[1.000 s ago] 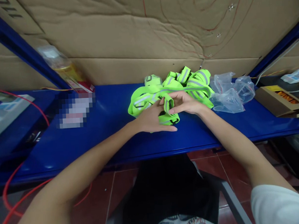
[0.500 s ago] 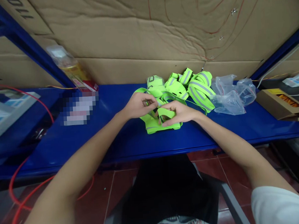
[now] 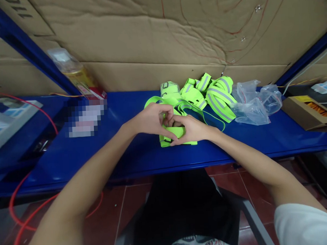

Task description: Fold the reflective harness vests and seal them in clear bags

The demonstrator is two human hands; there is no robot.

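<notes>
Neon-yellow elastic strap [image 3: 177, 131] runs between my two hands, low over the blue shelf. My left hand [image 3: 153, 119] is closed on it, thumb reaching toward the right thumb. Around the same strap, my right hand [image 3: 192, 129] is curled, and the fingertips of both hands meet. Partly covered by my hands, more of the strap lies folded flat beneath them. Loops of it [image 3: 154, 99] spread behind my hands. Further back sit a plastic-wrapped yellow bundle [image 3: 169, 87] with dark lettering and a heap of yellow straps with grey reflective stripes [image 3: 219, 97].
Crumpled clear plastic bags [image 3: 254, 105] lie right of the straps. An open cardboard box [image 3: 307, 115] with orange contents stands at far right. A bottle [image 3: 74, 74] leans at the left, near a cardboard back wall [image 3: 131, 36]. A red hose [image 3: 16, 214] hangs at lower left.
My left hand has moved down and right until its fingertips meet those of my right hand. The small strap loop in my right hand is now stretched between both hands.
</notes>
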